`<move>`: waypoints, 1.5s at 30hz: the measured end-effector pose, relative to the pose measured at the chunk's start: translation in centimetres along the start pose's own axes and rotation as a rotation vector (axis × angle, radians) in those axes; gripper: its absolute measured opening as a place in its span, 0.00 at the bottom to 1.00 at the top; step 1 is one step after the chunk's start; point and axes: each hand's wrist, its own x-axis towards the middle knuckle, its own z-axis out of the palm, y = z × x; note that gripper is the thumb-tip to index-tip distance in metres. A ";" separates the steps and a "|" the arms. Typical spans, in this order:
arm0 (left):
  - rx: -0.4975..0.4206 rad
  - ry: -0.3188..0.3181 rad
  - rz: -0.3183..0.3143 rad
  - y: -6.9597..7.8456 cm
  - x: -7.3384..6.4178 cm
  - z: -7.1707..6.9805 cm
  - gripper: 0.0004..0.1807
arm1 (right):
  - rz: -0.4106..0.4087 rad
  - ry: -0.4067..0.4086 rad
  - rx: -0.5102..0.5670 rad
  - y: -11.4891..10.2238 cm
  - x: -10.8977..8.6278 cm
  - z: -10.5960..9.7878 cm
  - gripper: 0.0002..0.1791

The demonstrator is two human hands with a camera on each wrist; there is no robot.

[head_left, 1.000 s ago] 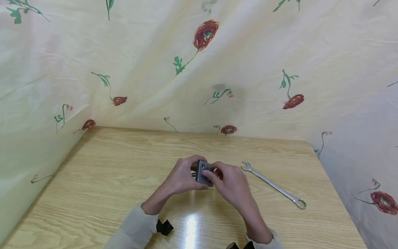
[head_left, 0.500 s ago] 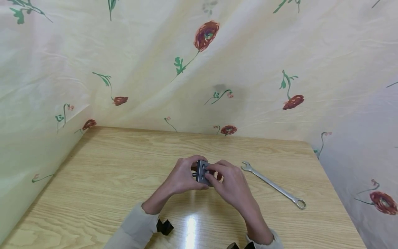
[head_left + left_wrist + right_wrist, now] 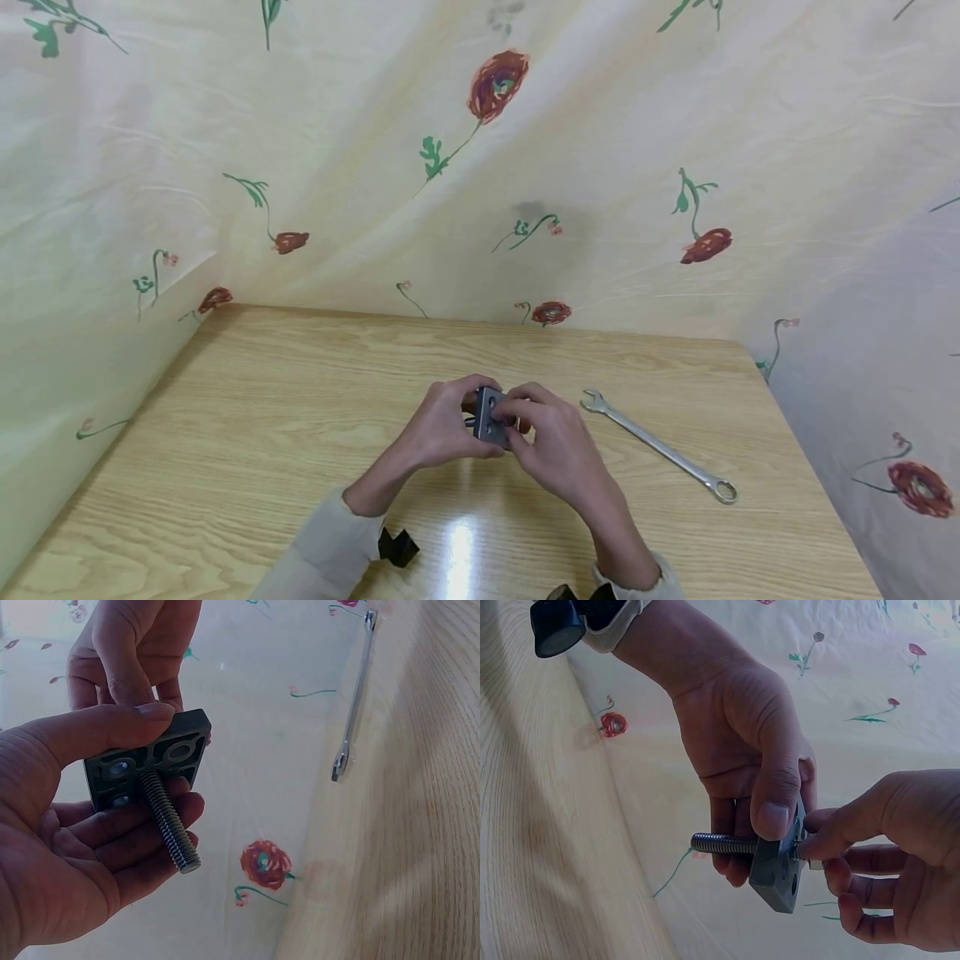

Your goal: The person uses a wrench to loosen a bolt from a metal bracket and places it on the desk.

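Note:
A dark grey rectangular plate with round holes (image 3: 493, 435) is held up above the table, upright, between both hands. My left hand (image 3: 447, 425) grips it by its edges, thumb on one side and fingers on the other. A threaded bolt (image 3: 169, 821) passes through the plate, its long shank sticking out on the left hand's side. On the opposite face, the thumb and index finger of my right hand (image 3: 558, 433) pinch the bolt's head end, where a bit of bright metal head (image 3: 816, 865) shows. The fingers hide most of that end.
A combination wrench (image 3: 660, 447) lies slantwise on the wooden table (image 3: 300, 400), to the right of the hands. Cream flowered cloth (image 3: 360, 167) hangs behind the table and at both sides.
My right thumb has drawn back and down while the index finger has come forward over the plate's face. The left hand, the plate and the wrench stay practically where they were.

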 end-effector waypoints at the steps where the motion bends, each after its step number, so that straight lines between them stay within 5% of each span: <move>1: -0.001 0.001 -0.002 0.0 0.0 0.0 0.31 | 0.007 -0.003 0.001 0.0 0.0 -0.1 0.11; 12: -0.016 0.016 -0.018 0.0 0.0 0.0 0.32 | 0.266 -0.082 -0.022 0.1 0.3 -0.1 0.17; 27: 0.000 0.010 -0.012 0.1 0.0 -0.1 0.32 | 0.169 -0.060 -0.025 0.0 0.3 -0.2 0.05; 45: 0.002 0.000 -0.015 0.0 0.1 0.0 0.33 | 0.041 -0.011 0.031 0.1 0.2 -0.1 0.13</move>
